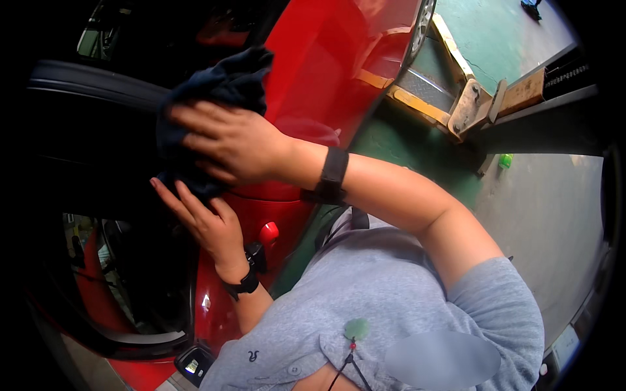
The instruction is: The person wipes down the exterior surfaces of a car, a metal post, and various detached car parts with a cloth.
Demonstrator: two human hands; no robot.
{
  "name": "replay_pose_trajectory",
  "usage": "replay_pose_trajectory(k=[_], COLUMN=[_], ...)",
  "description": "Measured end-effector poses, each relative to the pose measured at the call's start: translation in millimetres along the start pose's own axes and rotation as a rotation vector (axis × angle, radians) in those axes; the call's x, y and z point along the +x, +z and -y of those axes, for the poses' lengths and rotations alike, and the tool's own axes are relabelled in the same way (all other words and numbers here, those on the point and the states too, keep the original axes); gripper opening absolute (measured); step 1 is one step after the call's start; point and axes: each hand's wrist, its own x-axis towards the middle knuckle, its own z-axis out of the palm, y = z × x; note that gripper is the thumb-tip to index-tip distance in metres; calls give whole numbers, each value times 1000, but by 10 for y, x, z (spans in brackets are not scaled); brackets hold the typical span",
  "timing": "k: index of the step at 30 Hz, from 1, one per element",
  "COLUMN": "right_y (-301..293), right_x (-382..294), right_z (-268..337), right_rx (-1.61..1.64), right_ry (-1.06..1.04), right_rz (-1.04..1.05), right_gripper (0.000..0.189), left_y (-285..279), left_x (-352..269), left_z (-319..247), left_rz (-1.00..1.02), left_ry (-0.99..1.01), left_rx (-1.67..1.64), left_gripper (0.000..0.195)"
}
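My right hand [234,141] lies over a crumpled dark blue cloth [230,78], pressing it against the dark side window area of a red car [313,63]. Its fingers are motion-blurred. Just below, my left hand [210,220] is spread against the dark glass by the cloth's lower edge. Whether its fingertips touch the cloth, I cannot tell. A red door handle [269,233] sits to the right of my left wrist. The black trim strip [98,85] crosses the window area to the left of the cloth.
At the upper right, a yellow vehicle-lift arm [420,105] reaches beneath the car from its bracket [467,110]. A green bottle-like object [505,160] is on the floor near the lift post. The car's wheel [419,34] shows at the top.
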Motion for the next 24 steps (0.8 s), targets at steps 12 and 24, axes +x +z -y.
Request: replay_pose_trajectory(k=[12,24], right_y=[-74,-131], right_x=[507,280], right_z=[108,-41], right_rx=[495,-127], right_ry=[457,149], right_rz=[-38,-29], right_gripper=[69,52], left_y=[54,31], left_x=[-74,-82], left_z=[21,25], left_rz=[69,109], left_ry=[4,-15], left_rx=[-52,-138], left_gripper=[67,65])
